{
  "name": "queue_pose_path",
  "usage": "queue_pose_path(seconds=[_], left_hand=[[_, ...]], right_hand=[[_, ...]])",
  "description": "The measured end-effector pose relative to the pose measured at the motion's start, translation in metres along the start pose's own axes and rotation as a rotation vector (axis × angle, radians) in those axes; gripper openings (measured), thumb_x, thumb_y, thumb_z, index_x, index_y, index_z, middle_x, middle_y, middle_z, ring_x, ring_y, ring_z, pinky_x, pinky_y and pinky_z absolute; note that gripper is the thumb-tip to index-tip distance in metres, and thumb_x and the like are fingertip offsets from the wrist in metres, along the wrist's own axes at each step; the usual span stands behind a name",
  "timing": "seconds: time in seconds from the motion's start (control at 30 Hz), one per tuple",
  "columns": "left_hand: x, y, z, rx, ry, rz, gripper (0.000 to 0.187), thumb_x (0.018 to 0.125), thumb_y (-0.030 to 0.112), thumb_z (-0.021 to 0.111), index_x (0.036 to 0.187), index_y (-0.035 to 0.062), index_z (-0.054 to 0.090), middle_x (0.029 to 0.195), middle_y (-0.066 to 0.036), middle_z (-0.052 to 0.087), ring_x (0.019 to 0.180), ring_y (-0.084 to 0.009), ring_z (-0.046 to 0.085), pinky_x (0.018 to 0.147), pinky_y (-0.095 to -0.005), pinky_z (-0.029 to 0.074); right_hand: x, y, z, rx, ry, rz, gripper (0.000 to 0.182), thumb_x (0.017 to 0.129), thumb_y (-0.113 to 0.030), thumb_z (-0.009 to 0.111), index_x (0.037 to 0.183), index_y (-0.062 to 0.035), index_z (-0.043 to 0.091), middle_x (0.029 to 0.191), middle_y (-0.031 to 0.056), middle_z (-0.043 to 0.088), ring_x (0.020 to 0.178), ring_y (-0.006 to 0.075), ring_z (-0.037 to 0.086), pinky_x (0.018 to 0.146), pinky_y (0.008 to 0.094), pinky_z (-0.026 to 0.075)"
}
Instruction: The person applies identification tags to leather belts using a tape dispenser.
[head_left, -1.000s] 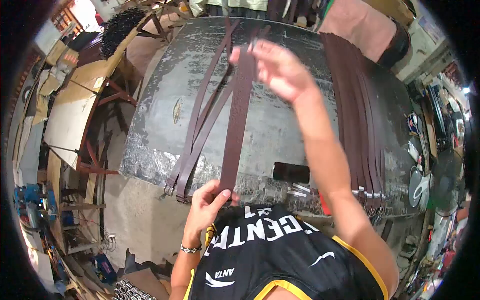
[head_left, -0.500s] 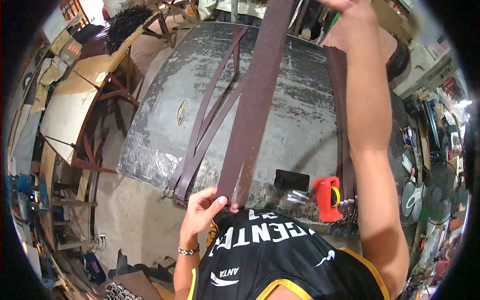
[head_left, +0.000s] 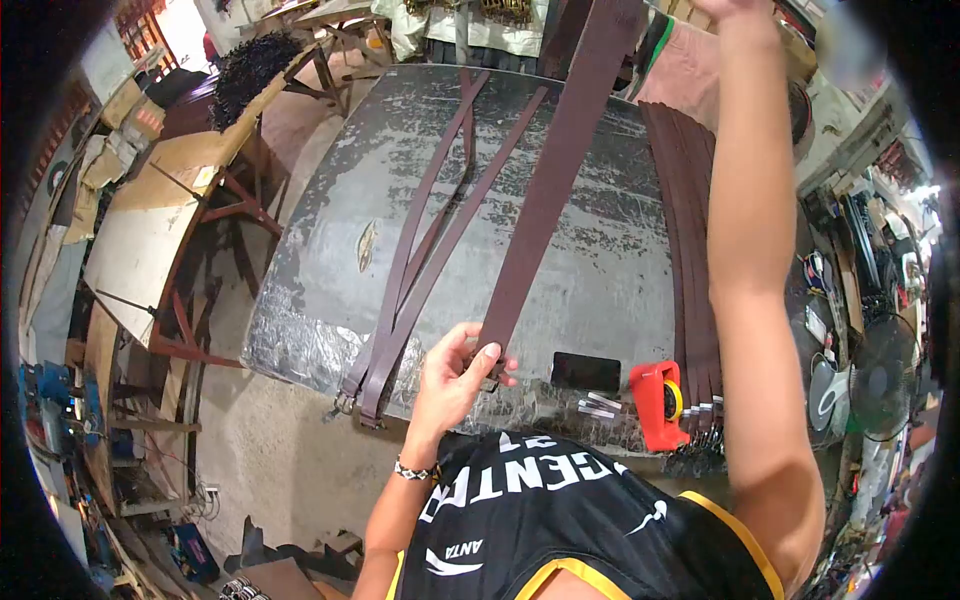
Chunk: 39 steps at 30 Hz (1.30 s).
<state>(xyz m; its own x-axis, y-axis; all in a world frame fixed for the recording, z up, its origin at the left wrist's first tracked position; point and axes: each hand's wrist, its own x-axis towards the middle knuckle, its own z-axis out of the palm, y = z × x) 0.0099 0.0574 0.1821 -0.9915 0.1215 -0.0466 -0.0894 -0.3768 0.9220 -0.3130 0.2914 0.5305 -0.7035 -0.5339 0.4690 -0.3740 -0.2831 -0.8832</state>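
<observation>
My left hand [head_left: 455, 375] pinches the near end of a brown leather belt [head_left: 550, 210], thumb on top, above the table's front edge. The belt slants up and away to the right, over the table, and leaves the view at the top. At the top edge is my right hand [head_left: 735, 8], its fingers cut off, so I cannot see whether it grips the belt. Left of the held belt, several narrower brown belts [head_left: 405, 270] lie crossing on the table, their buckle ends at the front edge. A row of brown belts [head_left: 685, 230] lies under my right forearm.
On the worn dark table [head_left: 330, 220] lie a black phone [head_left: 586, 372], small pale strips [head_left: 600, 405] and a red tape dispenser [head_left: 657, 405]. A wooden table [head_left: 150, 230] with a black bundle [head_left: 255, 65] stands left. A fan [head_left: 880, 375] is at the right.
My left hand has moved up and right with the belt's near end. The belt has shifted right and looks narrower, uncovering the end of a thin belt. My right hand has moved slightly right.
</observation>
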Motion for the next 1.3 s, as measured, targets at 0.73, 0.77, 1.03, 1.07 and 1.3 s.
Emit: queue_pose_path(seconds=[0.73, 0.77, 1.03, 1.07, 1.3], left_hand=[[-0.013, -0.094, -0.051, -0.113, 0.248, -0.505, 0.011, 0.097, 0.008, 0.055, 0.107, 0.0025, 0.055, 0.089, -0.015, 0.070, 0.068, -0.0210, 0.070, 0.063, -0.0317, 0.058], [-0.015, -0.094, -0.051, -0.075, 0.224, -0.464, 0.011, 0.097, 0.009, 0.055, 0.105, 0.0016, 0.057, 0.090, -0.014, 0.070, 0.069, -0.0201, 0.070, 0.065, -0.0311, 0.058], [-0.022, -0.066, -0.033, 0.043, 0.157, -0.317, 0.017, 0.096, 0.006, 0.053, 0.104, -0.0045, 0.064, 0.092, -0.010, 0.070, 0.074, -0.0159, 0.067, 0.071, -0.0292, 0.057], [-0.023, -0.064, -0.031, 0.056, 0.155, -0.301, 0.017, 0.096, 0.006, 0.053, 0.104, -0.0052, 0.064, 0.092, -0.009, 0.070, 0.074, -0.0160, 0.067, 0.071, -0.0298, 0.057], [-0.023, -0.065, -0.020, 0.138, 0.182, -0.276, 0.018, 0.100, 0.012, 0.055, 0.103, -0.0045, 0.061, 0.088, -0.010, 0.069, 0.072, -0.0144, 0.066, 0.062, -0.0307, 0.058]], right_hand=[[-0.403, 0.273, 0.171, 0.412, 0.401, 0.874, 0.027, 0.093, -0.008, 0.063, 0.117, 0.0023, 0.059, 0.093, 0.0114, 0.068, 0.079, 0.0160, 0.067, 0.065, 0.0278, 0.053], [-0.404, 0.272, 0.178, 0.419, 0.388, 0.888, 0.025, 0.093, -0.008, 0.064, 0.115, 0.0030, 0.060, 0.093, 0.0115, 0.068, 0.079, 0.0168, 0.067, 0.063, 0.0278, 0.054], [-0.372, 0.250, 0.208, 0.310, 0.228, 0.779, 0.029, 0.092, -0.003, 0.065, 0.120, 0.0042, 0.059, 0.089, 0.0074, 0.066, 0.076, 0.0130, 0.067, 0.062, 0.0244, 0.052], [-0.371, 0.255, 0.209, 0.278, 0.214, 0.737, 0.031, 0.092, -0.003, 0.065, 0.122, 0.0038, 0.058, 0.088, 0.0066, 0.066, 0.076, 0.0115, 0.066, 0.064, 0.0232, 0.051], [-0.360, 0.254, 0.229, -0.100, 0.134, 0.681, 0.037, 0.089, -0.001, 0.064, 0.124, -0.0013, 0.056, 0.078, 0.0039, 0.063, 0.066, 0.0057, 0.056, 0.059, 0.0240, 0.045]])
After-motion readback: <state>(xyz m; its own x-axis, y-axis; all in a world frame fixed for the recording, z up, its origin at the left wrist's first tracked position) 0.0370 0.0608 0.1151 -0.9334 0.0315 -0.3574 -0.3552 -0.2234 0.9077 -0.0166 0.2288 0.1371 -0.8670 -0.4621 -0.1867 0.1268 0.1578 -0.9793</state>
